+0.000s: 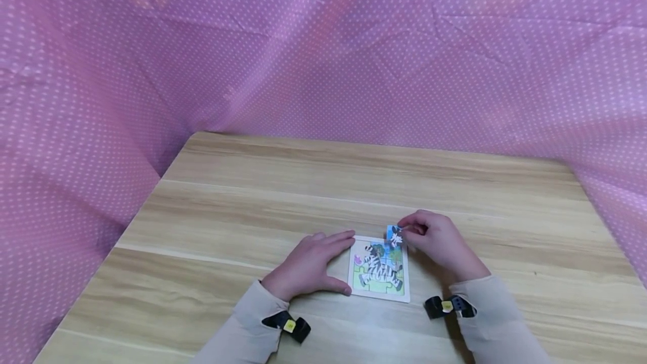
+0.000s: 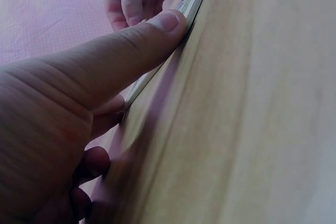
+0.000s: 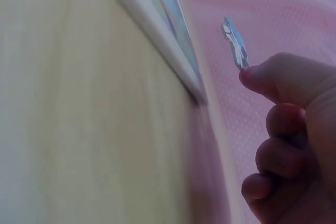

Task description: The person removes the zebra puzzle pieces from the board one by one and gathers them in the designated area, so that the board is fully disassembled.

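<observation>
A small jigsaw puzzle (image 1: 379, 286) with a zebra picture lies in a pale-framed tray (image 1: 380, 296) on the table. My left hand (image 1: 315, 263) lies along the tray's left side, thumb near the front corner and index finger at the back corner. In the left wrist view, the thumb (image 2: 165, 22) touches the tray's edge. Between thumb and fingertips my right hand (image 1: 438, 240) pinches a loose puzzle piece (image 1: 393, 236), blue with black and white markings. The piece is raised over the tray's back right corner. In the right wrist view, the other fingers (image 3: 283, 158) are curled under.
The wood-grain table (image 1: 242, 195) stretches out on all sides of the tray. Pink dotted cloth (image 1: 354, 72) hangs behind the table and along its sides. Each wrist wears a black strap (image 1: 449, 306) over a light sleeve (image 1: 497, 319).
</observation>
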{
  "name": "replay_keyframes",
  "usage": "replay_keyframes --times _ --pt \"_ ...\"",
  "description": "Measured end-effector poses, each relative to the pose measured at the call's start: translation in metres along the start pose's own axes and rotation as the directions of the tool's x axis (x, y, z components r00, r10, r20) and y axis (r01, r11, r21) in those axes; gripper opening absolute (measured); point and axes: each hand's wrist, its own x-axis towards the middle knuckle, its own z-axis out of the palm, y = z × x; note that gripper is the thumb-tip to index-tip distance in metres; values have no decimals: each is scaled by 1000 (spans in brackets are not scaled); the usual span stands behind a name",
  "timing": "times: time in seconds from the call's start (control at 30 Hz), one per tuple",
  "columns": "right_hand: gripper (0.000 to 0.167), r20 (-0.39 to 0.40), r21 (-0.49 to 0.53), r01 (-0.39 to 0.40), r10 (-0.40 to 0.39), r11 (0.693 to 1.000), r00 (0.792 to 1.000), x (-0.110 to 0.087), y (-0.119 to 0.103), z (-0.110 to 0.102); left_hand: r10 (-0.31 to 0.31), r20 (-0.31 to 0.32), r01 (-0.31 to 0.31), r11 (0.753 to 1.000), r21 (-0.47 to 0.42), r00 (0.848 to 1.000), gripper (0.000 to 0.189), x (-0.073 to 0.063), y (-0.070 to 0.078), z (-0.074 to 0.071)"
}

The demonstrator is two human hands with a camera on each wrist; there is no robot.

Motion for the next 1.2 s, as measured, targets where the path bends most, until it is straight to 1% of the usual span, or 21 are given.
replay_keyframes --times 0.2,0.43,0.63,0.8,0.9,1.0,1.1,1.2 --pt "18 4 23 -59 59 998 998 2 15 -14 -16 13 16 1000 -6 1000 100 0 1 -1" --pt "19 -66 -9 -74 73 997 995 4 36 -27 -16 10 16 1000 -19 1000 100 -1 2 -1" --pt "22 -142 -34 -85 79 996 987 5 50 -35 -5 4 5 1000 -21 1000 100 0 0 -1" --pt "23 -179 -44 -70 61 997 982 9 60 -39 -14 10 14 999 -29 1000 100 -1 0 -1" --pt "21 -228 -63 -50 35 997 973 13 65 -42 -12 11 12 999 -31 1000 100 0 0 -1" --pt "20 -264 -63 -49 31 997 964 19 68 -46 -6 8 6 1000 -31 1000 100 0 0 -1" --pt "21 -264 -50 -51 36 997 964 24 71 -52 -6 5 6 1000 -29 1000 100 0 0 -1" --pt "21 -259 -63 -50 32 997 965 28 77 -59 -8 10 9 999 -39 1000 99 1 1 -1"
